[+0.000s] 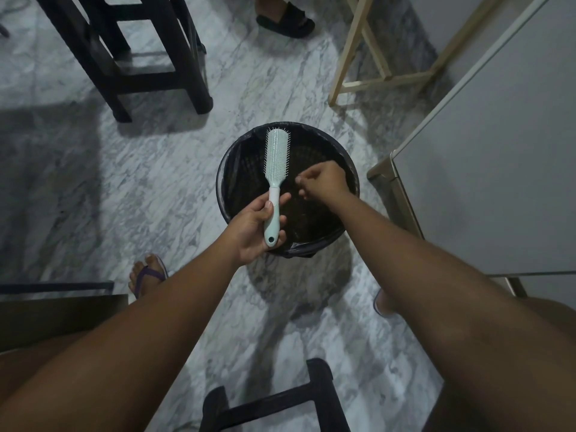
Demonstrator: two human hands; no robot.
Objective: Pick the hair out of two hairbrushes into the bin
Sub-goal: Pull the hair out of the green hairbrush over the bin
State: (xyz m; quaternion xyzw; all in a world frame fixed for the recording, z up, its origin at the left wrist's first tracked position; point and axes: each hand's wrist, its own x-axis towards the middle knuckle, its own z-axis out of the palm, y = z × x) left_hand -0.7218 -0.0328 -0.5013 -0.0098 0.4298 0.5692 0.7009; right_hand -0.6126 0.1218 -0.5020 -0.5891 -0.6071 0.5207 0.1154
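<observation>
Hairbrush [276, 157] sits over the bin [225, 182], left hand [254, 227] gripping its handle; the right hand [324, 181], fingertips pinched, perhaps on hair though I cannot tell, should release low inside the rim.

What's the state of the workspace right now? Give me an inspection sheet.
Surface: grey-veined marble floor.
Job's things: one pale green hairbrush held over the black-lined bin; no second brush in view; any hair is too fine to make out.
Clutter: nothing seen.
Hands: left hand grips the brush handle; right hand is over the bin beside the brush, fingertips pinched together.
Cables: nothing seen.
Surroundings: dark stool ahead, second stool near the knees, light wooden frame, grey cabinet on the right, another person's sandalled foot at the top.
</observation>
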